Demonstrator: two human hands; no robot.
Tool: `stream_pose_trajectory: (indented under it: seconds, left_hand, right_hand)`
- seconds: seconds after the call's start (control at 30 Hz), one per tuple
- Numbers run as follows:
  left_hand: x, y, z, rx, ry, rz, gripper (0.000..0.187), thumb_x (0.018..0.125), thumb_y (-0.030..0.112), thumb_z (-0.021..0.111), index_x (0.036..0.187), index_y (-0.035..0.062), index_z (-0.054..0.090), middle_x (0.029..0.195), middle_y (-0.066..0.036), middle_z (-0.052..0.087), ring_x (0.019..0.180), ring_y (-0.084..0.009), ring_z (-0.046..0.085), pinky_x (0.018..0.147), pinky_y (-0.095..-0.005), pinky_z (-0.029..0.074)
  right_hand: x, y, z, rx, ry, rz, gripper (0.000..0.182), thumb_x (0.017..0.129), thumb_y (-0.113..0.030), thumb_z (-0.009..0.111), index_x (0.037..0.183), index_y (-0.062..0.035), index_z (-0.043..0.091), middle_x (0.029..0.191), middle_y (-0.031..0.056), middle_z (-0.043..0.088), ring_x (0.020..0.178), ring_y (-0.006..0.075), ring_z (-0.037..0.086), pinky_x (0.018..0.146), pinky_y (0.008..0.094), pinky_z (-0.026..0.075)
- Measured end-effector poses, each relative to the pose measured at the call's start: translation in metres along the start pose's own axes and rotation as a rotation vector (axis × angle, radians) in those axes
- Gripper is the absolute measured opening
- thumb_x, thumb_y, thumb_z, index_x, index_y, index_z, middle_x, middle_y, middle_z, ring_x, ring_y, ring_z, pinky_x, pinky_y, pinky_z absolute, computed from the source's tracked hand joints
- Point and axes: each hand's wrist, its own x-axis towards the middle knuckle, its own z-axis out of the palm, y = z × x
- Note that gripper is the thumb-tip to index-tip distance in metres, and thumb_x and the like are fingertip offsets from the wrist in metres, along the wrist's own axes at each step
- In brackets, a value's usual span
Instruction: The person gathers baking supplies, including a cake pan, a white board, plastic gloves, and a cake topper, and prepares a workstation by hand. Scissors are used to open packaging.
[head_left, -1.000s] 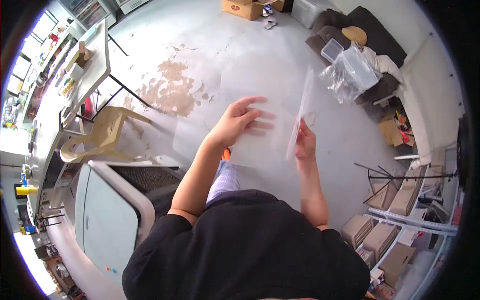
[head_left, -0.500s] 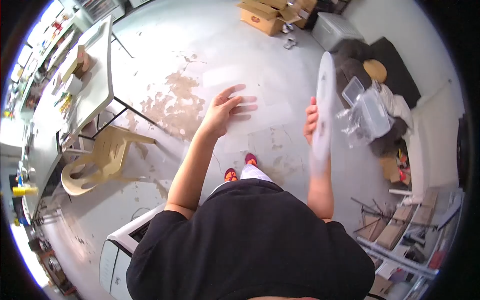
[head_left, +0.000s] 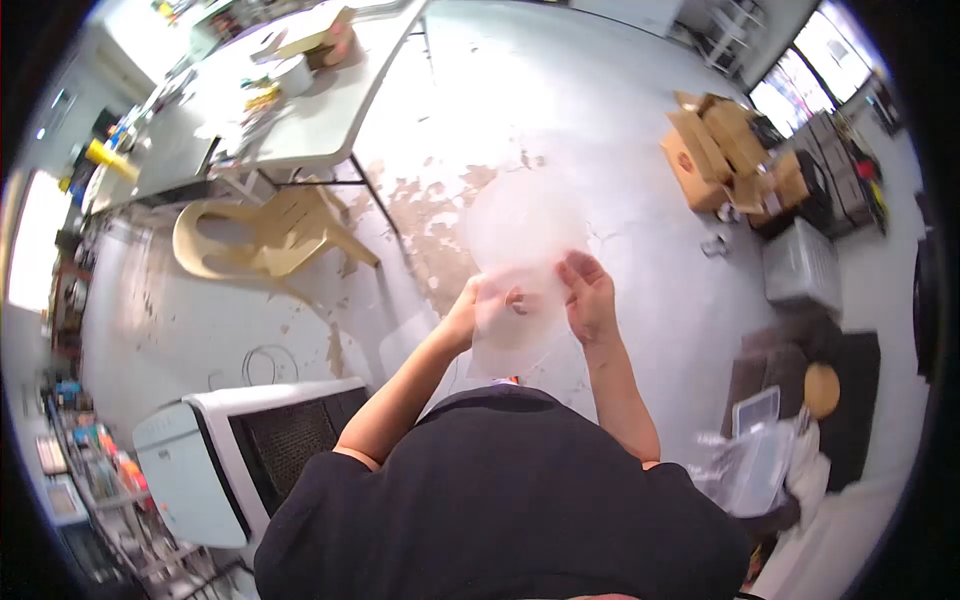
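A thin, frosted see-through plastic sheet [head_left: 525,222] is held up in front of my chest, with a rounded upper part and a narrower lower part reaching toward my waist. I cannot make out whether it is one piece or several overlapping. My left hand [head_left: 462,318] grips it at the left, its fingers showing dimly through the plastic. On the opposite side, my right hand [head_left: 590,298] pinches the edge between thumb and curled fingers. Below the sheet, a bit of my shoe is visible.
A white table [head_left: 330,125] with a beige plastic chair [head_left: 285,235] stands at the left. An air cooler [head_left: 190,475] is close by my left side. Cardboard boxes [head_left: 695,170], a grey plastic bin [head_left: 803,265] and a dark seat [head_left: 860,400] piled with clear containers line the right.
The plastic piece has come from my right side to the middle. My left hand, open before, now holds it too. The view has turned to the right.
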Motion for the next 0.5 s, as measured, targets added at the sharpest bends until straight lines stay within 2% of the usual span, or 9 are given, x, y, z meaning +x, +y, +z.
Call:
stream_pose_trajectory:
  seconds: [0.03, 0.13, 0.2, 0.33, 0.43, 0.5]
  left_hand:
    - [0.002, 0.0, -0.002, 0.001, 0.047, -0.003, 0.029, 0.083, 0.013, 0.052, 0.107, -0.0036, 0.05, 0.096, -0.012, 0.058, 0.084, -0.0191, 0.058, 0.071, -0.0295, 0.049]
    - [0.003, -0.005, -0.002, -0.053, 0.221, -0.077, 0.027, 0.084, 0.014, 0.051, 0.106, -0.0026, 0.052, 0.095, -0.01, 0.058, 0.082, -0.0146, 0.057, 0.07, -0.0272, 0.048]
    - [-0.002, -0.011, 0.002, -0.002, 0.487, -0.039, 0.024, 0.084, 0.013, 0.05, 0.103, 0.0001, 0.055, 0.084, -0.003, 0.06, 0.074, -0.007, 0.055, 0.063, -0.022, 0.045]
    - [-0.027, -0.018, 0.006, -0.047, 0.701, -0.032, 0.025, 0.084, 0.013, 0.05, 0.106, 0.0009, 0.054, 0.084, -0.003, 0.06, 0.072, -0.0077, 0.055, 0.061, -0.0206, 0.045]
    - [-0.052, -0.019, 0.011, -0.131, 0.765, -0.012, 0.029, 0.083, 0.007, 0.05, 0.111, -0.0005, 0.049, 0.093, -0.006, 0.059, 0.076, -0.0112, 0.057, 0.066, -0.0238, 0.047]
    - [-0.076, -0.016, 0.015, -0.241, 0.795, -0.098, 0.034, 0.087, 0.018, 0.045, 0.115, -0.0002, 0.046, 0.099, -0.008, 0.057, 0.084, -0.0139, 0.057, 0.072, -0.0262, 0.047]
  right_hand:
    - [0.01, 0.008, -0.003, 0.085, -0.052, 0.074, 0.02, 0.077, 0.001, 0.058, 0.097, 0.0006, 0.052, 0.093, 0.0085, 0.058, 0.086, 0.0143, 0.056, 0.078, 0.0251, 0.045]
    - [0.037, 0.03, -0.006, 0.179, -0.142, 0.241, 0.019, 0.078, 0.002, 0.055, 0.097, 0.0001, 0.052, 0.094, 0.0088, 0.058, 0.087, 0.0144, 0.056, 0.077, 0.0262, 0.046]
    - [0.049, 0.049, -0.009, 0.208, -0.201, 0.341, 0.019, 0.079, 0.002, 0.055, 0.097, -0.0003, 0.052, 0.094, 0.0088, 0.058, 0.087, 0.0144, 0.056, 0.077, 0.0263, 0.047]
    - [0.066, 0.088, -0.014, 0.218, -0.315, 0.542, 0.018, 0.079, 0.001, 0.054, 0.097, -0.0005, 0.052, 0.092, 0.0081, 0.058, 0.083, 0.0142, 0.057, 0.073, 0.0257, 0.048]
    - [0.071, 0.101, -0.007, 0.19, -0.339, 0.667, 0.018, 0.079, 0.001, 0.055, 0.097, -0.0002, 0.052, 0.089, 0.0076, 0.058, 0.08, 0.0144, 0.058, 0.071, 0.0253, 0.048]
    - [0.063, 0.104, 0.007, 0.14, -0.353, 0.704, 0.019, 0.078, 0.0, 0.056, 0.097, 0.0, 0.052, 0.088, 0.0073, 0.058, 0.079, 0.0144, 0.058, 0.069, 0.025, 0.048]
